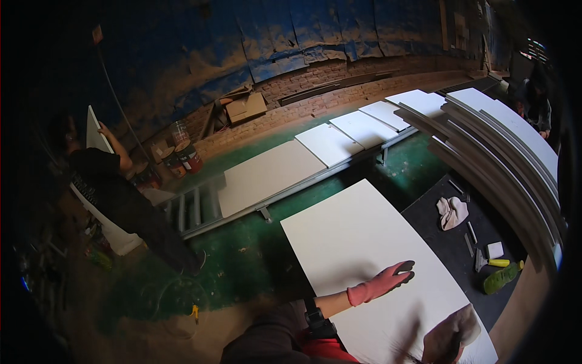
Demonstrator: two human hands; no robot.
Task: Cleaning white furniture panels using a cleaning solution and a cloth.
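Note:
A large white panel lies before me on a black-topped table. Over its middle is my left hand, in a pink-red glove with dark fingertips. Its fingers are stretched out with nothing between them, and a shadow falls on the panel beside it. My right hand is over the panel's near right corner, smeared by motion and partly cut by the lower edge. A pale, cloth-like patch shows at its far side, but whether the hand holds it cannot be made out.
On the tabletop right of the panel lie a crumpled cloth, a yellow-handled scraper, a white block and a green bottle. Beyond, a roller conveyor carries white panels. Stacked boards stand at right. A co-worker holds a panel at left.

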